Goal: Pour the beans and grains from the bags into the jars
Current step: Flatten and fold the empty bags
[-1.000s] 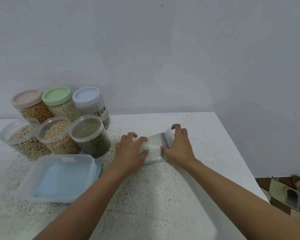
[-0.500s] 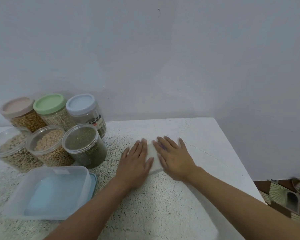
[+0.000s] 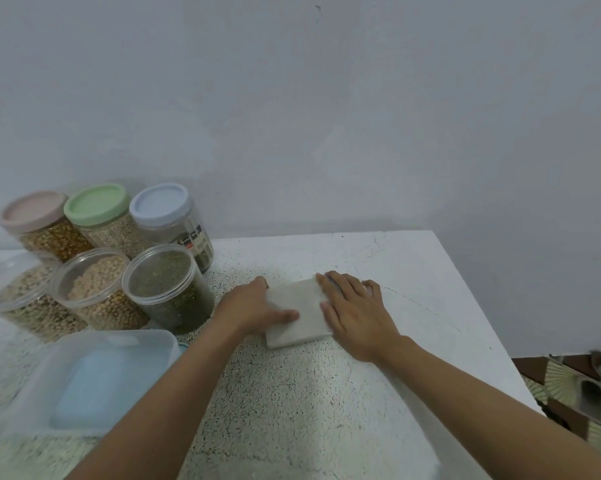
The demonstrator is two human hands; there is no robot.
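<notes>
A flat, folded white plastic bag (image 3: 297,315) lies on the speckled white table (image 3: 327,410). My left hand (image 3: 252,306) holds the bag's left edge, thumb on top and fingers curled. My right hand (image 3: 356,308) presses flat on the bag's right side with straight fingers. To the left stand three open jars: one of green mung beans (image 3: 164,289), one of pale round beans (image 3: 94,289) and one of mixed pale beans (image 3: 15,296). Behind them are three closed jars with a pink lid (image 3: 32,209), a green lid (image 3: 96,202) and a blue lid (image 3: 158,202).
A clear plastic box (image 3: 94,375) with a light blue lid under it sits at the front left, close to my left forearm. The table's right edge (image 3: 482,323) drops to a patterned floor (image 3: 576,386). A plain wall rises right behind the jars.
Both hands went from gripping the bag to lying flat on it. Now my left hand has slid to the bag's left edge and curled, uncovering the folded bag's middle.
</notes>
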